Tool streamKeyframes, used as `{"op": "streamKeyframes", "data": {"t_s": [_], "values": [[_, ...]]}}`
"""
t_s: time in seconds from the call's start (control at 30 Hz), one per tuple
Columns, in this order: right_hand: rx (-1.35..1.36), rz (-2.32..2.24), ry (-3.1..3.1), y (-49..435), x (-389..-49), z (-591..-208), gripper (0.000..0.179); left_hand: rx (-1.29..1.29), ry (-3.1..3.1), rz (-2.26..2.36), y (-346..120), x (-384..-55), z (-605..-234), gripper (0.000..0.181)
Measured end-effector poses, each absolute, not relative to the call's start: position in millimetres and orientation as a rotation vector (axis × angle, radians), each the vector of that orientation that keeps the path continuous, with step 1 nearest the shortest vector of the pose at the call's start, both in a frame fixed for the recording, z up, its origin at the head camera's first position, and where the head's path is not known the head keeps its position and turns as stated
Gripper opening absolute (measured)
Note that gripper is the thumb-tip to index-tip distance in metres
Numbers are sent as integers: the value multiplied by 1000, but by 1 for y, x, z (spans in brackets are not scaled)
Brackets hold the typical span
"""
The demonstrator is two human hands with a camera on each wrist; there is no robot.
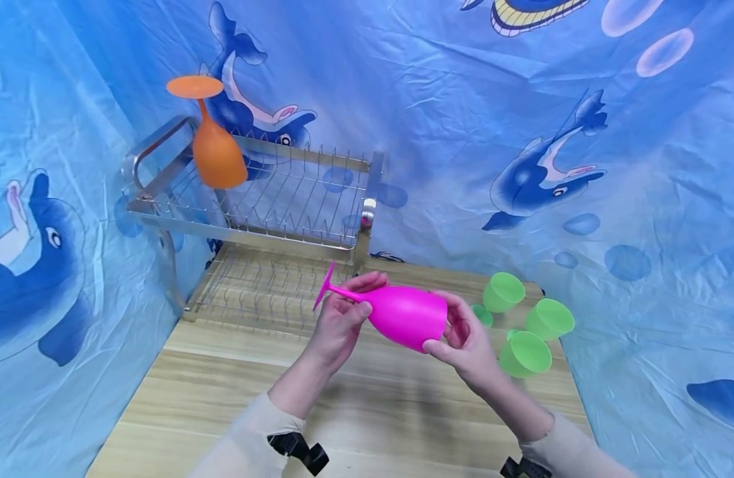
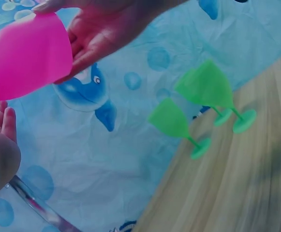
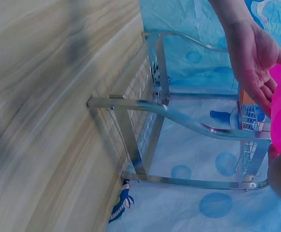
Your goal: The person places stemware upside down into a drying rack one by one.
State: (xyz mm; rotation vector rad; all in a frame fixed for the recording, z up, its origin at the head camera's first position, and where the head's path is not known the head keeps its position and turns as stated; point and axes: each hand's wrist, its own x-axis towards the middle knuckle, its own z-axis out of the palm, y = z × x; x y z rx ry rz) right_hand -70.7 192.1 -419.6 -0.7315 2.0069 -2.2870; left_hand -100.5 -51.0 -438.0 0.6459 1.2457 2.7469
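Note:
A bright pink plastic goblet (image 1: 407,317) is held on its side above the wooden table, its foot to the left and its mouth to the right. My left hand (image 1: 337,328) holds it where the stem meets the bowl, the thumb on the near side. At the rim, my right hand (image 1: 467,342) grips the cup with the thumb below and the fingers behind the mouth. Both wrist views show only part of the goblet (image 2: 26,60), and the frame edge cuts it off.
At the back left stands a two-tier metal dish rack (image 1: 247,236). An orange goblet (image 1: 217,153) rests upside down on its upper tier. Three green goblets (image 1: 525,355) stand upright at the table's right side. A blue dolphin-print curtain (image 1: 432,133) surrounds the table (image 1: 223,398).

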Motion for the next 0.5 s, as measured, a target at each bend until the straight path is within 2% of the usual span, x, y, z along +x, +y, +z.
{"op": "streamKeyframes", "data": {"t_s": [0.23, 0.5], "values": [[-623, -2354, 1913, 184, -67, -423, 64, 720, 1206, 2766, -47, -106, -429, 33], [-549, -2386, 1886, 179, -65, -426, 59, 670, 1136, 2789, -46, -108, -427, 26]]}}
